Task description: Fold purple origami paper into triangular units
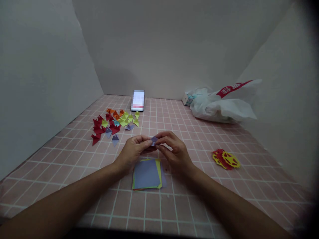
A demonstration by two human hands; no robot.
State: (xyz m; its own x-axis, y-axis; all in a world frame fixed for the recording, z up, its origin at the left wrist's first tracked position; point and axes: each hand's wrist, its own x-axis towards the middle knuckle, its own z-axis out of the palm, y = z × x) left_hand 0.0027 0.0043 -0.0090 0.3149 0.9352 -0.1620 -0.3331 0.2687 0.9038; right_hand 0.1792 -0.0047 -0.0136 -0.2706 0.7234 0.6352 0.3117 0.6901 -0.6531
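Between both hands, above the tabletop, is a small folded piece of purple paper [154,140]. My left hand [134,148] pinches it from the left with thumb and fingers. From the right, my right hand [174,151] grips its other edge with the fingertips. Parts of the paper are covered by the fingers. Just below the hands lies a stack of square origami paper [146,174], with a purple sheet on top and yellow and other colours at its edges. To the far left, several folded paper pieces [99,128] in red, orange, yellow, purple and teal lie in a loose group.
A lit phone [138,100] stands upright behind the folded pieces. At the back right sits a white plastic bag [216,108] with red print, beside a small box [186,99]. Red and yellow cut-paper shapes [226,160] lie to the right. Walls enclose the checked tabletop [194,209].
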